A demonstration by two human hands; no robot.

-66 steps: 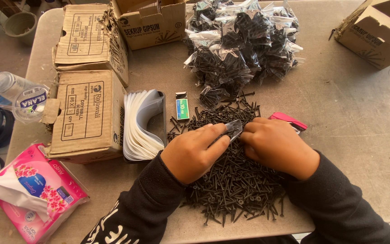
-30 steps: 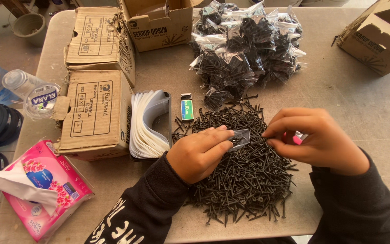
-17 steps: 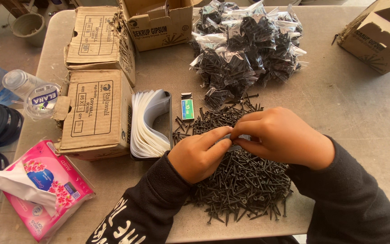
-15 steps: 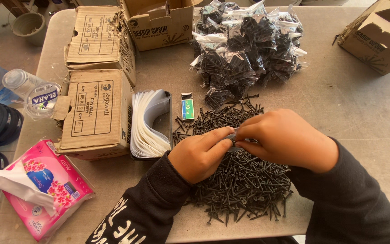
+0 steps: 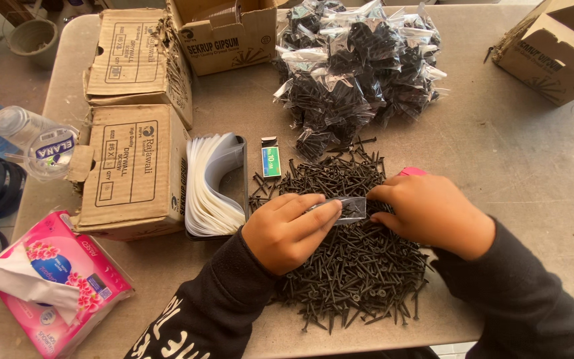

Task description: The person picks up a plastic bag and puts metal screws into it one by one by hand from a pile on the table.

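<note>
head view | left hand [image 5: 287, 229] pinches a small clear bag [image 5: 350, 208] over the loose black screws [image 5: 347, 266]; right hand [image 5: 433, 216] pinches at its mouth | risk: bag may slip, screws may miss it | room: filled bags [image 5: 357, 63] beyond the grip, bag stack [image 5: 210, 186] left of it, table [image 5: 533, 166] bare to the right

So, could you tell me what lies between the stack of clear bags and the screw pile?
In the head view, a small green box lies on the table between the stack of clear bags and the screw pile.

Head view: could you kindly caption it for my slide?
Both hands, left hand and right hand, hold a small clear bag over black screws.
</note>
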